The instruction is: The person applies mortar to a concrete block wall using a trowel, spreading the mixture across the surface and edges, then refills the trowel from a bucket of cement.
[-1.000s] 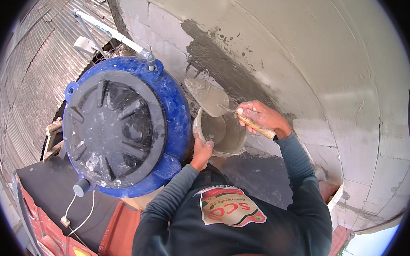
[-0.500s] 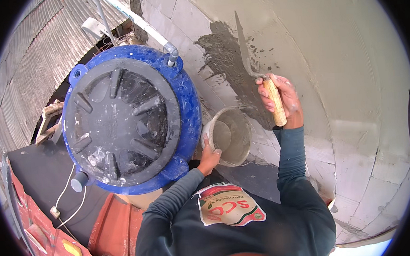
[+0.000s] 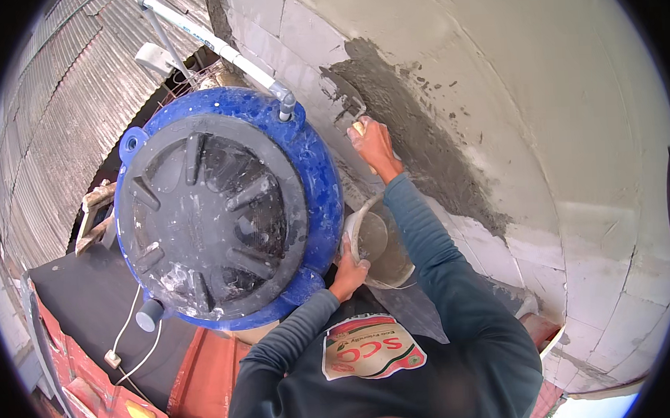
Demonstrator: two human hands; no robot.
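My right hand (image 3: pixel 375 146) is closed round the pale wooden handle of a trowel (image 3: pixel 360 126). The blade lies against the block wall, at the left edge of a dark patch of wet mortar (image 3: pixel 425 134), and blends with it. Lower down, my left hand (image 3: pixel 348 274) grips the near-left rim of a light-coloured bucket (image 3: pixel 357 224), which is tilted with its mouth up. Greyish residue coats the bucket's inside; my right forearm covers part of its far side.
A big blue tank (image 3: pixel 315 180) with a dark lid stands close on the left, a white pipe (image 3: pixel 208 41) joining its top. Corrugated roofing (image 3: pixel 83 93) lies beyond. Red metal sheeting (image 3: pixel 200 379) and a white cable (image 3: pixel 135 345) are at lower left. Smooth render (image 3: pixel 555 110) covers the upper wall.
My right hand has swung left and down onto the wall, bringing the raised trowel against it. The mortar patch now stretches further toward the lower right. My left hand still holds the bucket.
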